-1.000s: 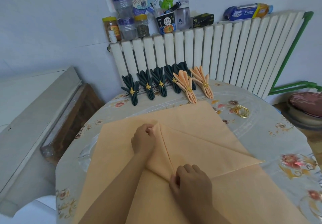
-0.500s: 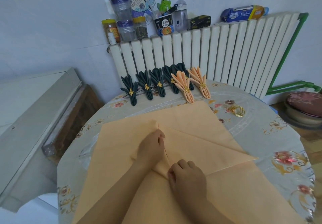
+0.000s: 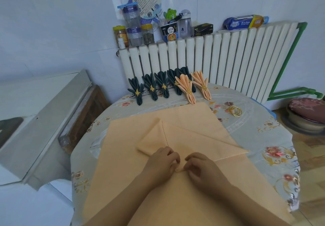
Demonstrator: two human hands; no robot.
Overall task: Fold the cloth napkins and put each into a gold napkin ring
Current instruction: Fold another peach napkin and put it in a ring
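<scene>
A large peach cloth napkin [image 3: 191,132] lies spread over the round table, folded into overlapping triangular flaps with a stitched hem running down the middle. At its near centre my left hand [image 3: 161,166] and my right hand [image 3: 202,167] meet, fingers curled, both pinching a small fold of the peach cloth between them. Loose gold napkin rings [image 3: 234,111] lie in a small pile at the right back of the table. Several finished dark green napkins [image 3: 151,88] and two peach ones [image 3: 187,88], each in a gold ring, stand in a row at the far edge.
The table's floral plastic cover [image 3: 274,137] shows around the cloth. Behind it stands a white radiator [image 3: 219,58] with jars, bottles and a cup on top. A white cabinet [image 3: 35,120] is at the left, a cushioned stool [image 3: 306,116] at the right.
My left hand slid down along the flap toward me, from its tip to the near centre. Both hands now meet and pinch the cloth together. The view tilted slightly.
</scene>
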